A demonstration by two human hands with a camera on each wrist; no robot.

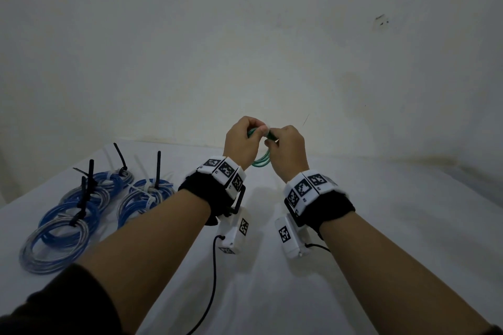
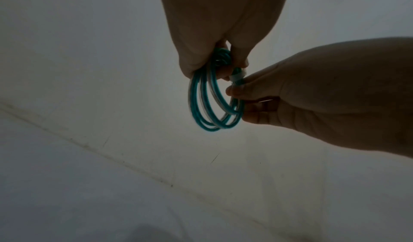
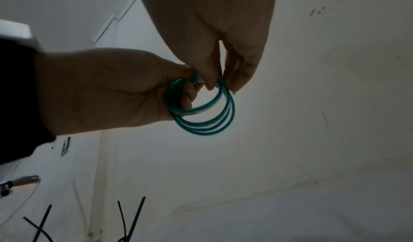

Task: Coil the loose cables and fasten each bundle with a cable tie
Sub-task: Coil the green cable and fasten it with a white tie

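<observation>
Above the white table [image 1: 381, 226], both the left hand [image 1: 239, 141] and right hand [image 1: 288, 149] pinch the small coiled teal cable [image 2: 212, 101] (tied blue bundles [image 1: 81, 207] lie aside), apparently cinching its pale tie [image 2: 238, 77]; pulling snug comes next.

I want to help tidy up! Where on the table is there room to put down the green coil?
The white table looks bare right of the right hand, out to the wall. There is room between the forearms too. The left side is crowded: blue coils with black ties. Both hands hold the green coil.
</observation>
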